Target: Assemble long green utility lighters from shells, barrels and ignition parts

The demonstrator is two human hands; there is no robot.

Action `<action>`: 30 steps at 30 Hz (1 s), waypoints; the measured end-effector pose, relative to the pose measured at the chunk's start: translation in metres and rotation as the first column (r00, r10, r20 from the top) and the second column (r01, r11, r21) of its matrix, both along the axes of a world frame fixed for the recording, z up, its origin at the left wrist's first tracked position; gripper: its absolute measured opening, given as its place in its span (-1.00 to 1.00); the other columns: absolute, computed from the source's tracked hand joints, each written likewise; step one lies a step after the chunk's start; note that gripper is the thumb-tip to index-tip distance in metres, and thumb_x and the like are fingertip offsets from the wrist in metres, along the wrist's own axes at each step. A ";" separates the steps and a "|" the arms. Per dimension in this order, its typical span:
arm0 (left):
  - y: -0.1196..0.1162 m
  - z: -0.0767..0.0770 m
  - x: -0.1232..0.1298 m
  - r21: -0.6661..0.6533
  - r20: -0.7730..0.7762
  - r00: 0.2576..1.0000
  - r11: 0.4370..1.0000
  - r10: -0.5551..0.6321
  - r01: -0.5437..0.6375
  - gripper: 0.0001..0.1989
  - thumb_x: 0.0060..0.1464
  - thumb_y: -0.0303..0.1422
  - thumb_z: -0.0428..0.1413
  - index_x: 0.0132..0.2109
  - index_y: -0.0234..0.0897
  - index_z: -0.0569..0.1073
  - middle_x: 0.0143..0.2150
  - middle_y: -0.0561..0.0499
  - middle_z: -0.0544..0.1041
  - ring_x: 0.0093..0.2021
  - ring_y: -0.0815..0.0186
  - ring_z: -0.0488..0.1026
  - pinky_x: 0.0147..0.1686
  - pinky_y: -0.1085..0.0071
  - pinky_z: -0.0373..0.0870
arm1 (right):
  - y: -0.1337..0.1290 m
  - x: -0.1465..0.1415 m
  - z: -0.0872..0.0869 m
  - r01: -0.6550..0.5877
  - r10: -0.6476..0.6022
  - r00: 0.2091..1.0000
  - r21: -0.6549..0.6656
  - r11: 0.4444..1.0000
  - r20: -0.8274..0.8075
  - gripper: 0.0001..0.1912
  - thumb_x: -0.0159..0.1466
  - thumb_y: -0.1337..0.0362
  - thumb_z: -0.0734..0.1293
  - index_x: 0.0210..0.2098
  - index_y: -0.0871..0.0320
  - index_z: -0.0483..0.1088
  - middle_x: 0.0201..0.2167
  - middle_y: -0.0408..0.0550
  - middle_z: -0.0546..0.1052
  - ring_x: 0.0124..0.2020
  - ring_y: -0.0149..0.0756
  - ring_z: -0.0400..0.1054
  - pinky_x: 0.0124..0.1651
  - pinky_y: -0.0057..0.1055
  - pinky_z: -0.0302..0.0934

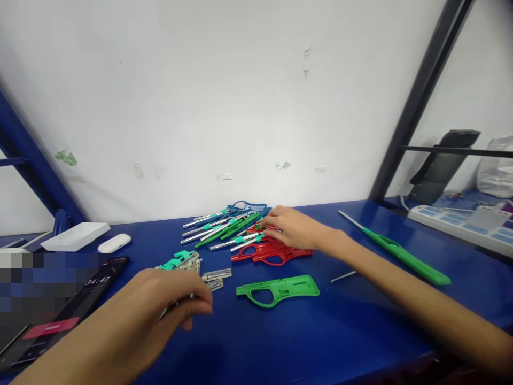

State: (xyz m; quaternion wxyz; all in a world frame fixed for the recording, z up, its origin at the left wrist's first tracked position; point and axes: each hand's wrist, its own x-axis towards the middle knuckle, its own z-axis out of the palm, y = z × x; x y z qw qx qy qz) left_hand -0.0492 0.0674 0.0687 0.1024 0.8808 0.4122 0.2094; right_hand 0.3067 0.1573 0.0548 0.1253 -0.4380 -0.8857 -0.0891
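My left hand (176, 299) hovers low over the front left of the desk, thumb and fingers pinched together. Bits of teal show between its fingers, but what it holds is mostly hidden. Beside it lie teal plastic pieces (176, 260) and clear plastic fuel tanks (216, 275). My right hand (290, 227) reaches into a pile of lighter parts, its fingers curled down among them; the thing at its fingertips cannot be made out. Under that hand are red lighter shells (276, 252), near metal tubes (200, 231) and green shells (230, 229). A green half shell (294, 289) lies flat between my hands.
A long green lighter (401, 254) and a thin metal rod (343, 276) lie right on the blue desk (248, 342). At left are a phone (96, 289), a white earbud case (114, 243) and a white box (76, 236). A power strip (460, 224) stands far right.
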 end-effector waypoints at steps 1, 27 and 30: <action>0.002 0.009 0.011 -0.047 -0.001 1.000 0.998 -0.031 0.031 -0.68 0.36 -0.23 0.05 -0.32 -0.07 0.62 -0.46 0.14 0.60 -0.48 0.32 0.50 -0.42 0.46 0.33 | 0.005 -0.005 -0.004 -0.011 0.011 1.000 0.006 1.000 0.017 -0.67 0.51 0.11 0.43 0.17 0.12 0.51 0.16 0.05 0.60 0.06 -0.13 0.57 0.11 -0.04 0.52; 0.019 0.011 0.025 0.178 0.039 0.998 0.982 0.053 -0.059 -0.71 0.48 -0.24 0.04 -0.12 -0.10 0.65 -0.18 0.08 0.69 -0.27 0.25 0.54 -0.25 0.35 0.33 | 0.015 -0.024 -0.013 0.086 -0.068 0.993 0.197 0.976 -0.098 -0.65 0.51 0.11 0.43 0.19 0.13 0.50 0.14 0.05 0.60 0.01 -0.15 0.58 0.06 -0.08 0.54; 0.018 0.011 0.025 0.254 0.101 0.993 0.964 0.058 -0.082 -0.69 0.49 -0.20 0.03 -0.12 -0.12 0.64 -0.15 0.04 0.68 -0.18 0.18 0.56 -0.14 0.29 0.39 | 0.009 -0.014 0.002 0.137 -0.091 0.977 0.239 0.961 -0.192 -0.65 0.51 0.11 0.42 0.19 0.13 0.49 0.12 0.04 0.61 -0.02 -0.17 0.58 0.03 -0.10 0.55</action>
